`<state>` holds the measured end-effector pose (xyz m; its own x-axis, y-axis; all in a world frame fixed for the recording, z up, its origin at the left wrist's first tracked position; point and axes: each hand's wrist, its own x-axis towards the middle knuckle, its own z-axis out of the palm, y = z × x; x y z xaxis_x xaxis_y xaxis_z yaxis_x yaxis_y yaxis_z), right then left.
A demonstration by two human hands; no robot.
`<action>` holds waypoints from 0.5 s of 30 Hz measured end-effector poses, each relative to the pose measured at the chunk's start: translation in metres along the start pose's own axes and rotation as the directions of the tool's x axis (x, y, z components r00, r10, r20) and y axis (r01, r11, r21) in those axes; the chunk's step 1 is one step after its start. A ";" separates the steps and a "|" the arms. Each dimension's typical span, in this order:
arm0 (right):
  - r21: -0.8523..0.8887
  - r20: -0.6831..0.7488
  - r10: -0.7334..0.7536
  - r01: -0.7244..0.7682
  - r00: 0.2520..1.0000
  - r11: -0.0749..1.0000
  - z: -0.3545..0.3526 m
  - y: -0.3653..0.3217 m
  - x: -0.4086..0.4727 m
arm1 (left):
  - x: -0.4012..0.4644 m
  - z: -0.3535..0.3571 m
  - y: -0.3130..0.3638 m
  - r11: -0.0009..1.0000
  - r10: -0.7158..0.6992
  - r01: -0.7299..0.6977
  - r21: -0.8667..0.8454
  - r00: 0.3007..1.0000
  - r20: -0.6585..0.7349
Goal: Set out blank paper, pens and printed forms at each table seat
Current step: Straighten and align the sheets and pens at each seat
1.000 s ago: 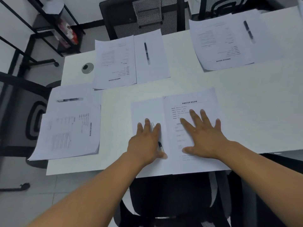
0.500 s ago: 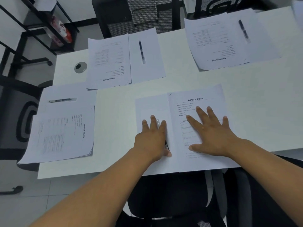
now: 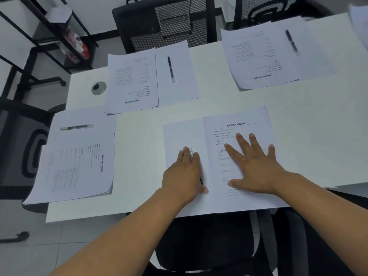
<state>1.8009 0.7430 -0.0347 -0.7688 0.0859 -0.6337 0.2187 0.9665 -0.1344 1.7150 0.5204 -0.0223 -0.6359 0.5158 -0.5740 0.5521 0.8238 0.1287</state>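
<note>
Two hands of ours lie flat on the nearest set of papers, at the near edge of the white table point(image 3: 139, 156). Our left hand point(image 3: 184, 176) rests on the blank sheet point(image 3: 179, 136), fingers straight and close together, and a pen point(image 3: 191, 152) lies under it: its pale tip shows between the fingers at the far side, a dark bit shows near the thumb. Whether the fingers clasp the pen or only cover it we cannot tell. Our right hand point(image 3: 253, 166) is spread wide, palm down, pressing the printed form point(image 3: 245, 124), which lies just right of the blank sheet and overlaps its edge.

Three other seats have sets: at the far side a form with a blank sheet and a black pen point(image 3: 171, 69) beside it; at the far right another form with its pen point(image 3: 291, 42); at the left a stack with a third pen point(image 3: 76, 127) on the sheet beyond it. A round metal disc point(image 3: 99, 88) sits near the far left corner
</note>
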 end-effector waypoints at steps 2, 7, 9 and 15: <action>-0.002 0.000 -0.002 0.002 1.000 1.000 0.001 0.001 0.000 | 0.001 -0.003 -0.001 0.999 0.025 -0.024 0.026 1.000 -0.005; 0.003 0.000 -0.009 0.009 1.000 1.000 0.002 0.001 0.000 | 0.005 -0.008 -0.008 0.997 0.064 -0.064 0.045 0.998 0.004; 0.006 -0.001 -0.011 0.011 1.000 1.000 0.002 0.002 0.000 | 0.006 -0.008 -0.011 0.996 0.077 -0.077 0.044 0.997 0.006; 0.007 0.009 -0.022 0.021 1.000 1.000 0.001 0.007 -0.004 | 0.007 -0.008 -0.016 0.995 0.095 -0.095 0.037 0.995 0.015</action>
<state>1.8057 0.7493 -0.0339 -0.7680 0.0630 -0.6373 0.2066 0.9663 -0.1535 1.6972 0.5126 -0.0220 -0.5728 0.5879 -0.5713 0.6296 0.7618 0.1526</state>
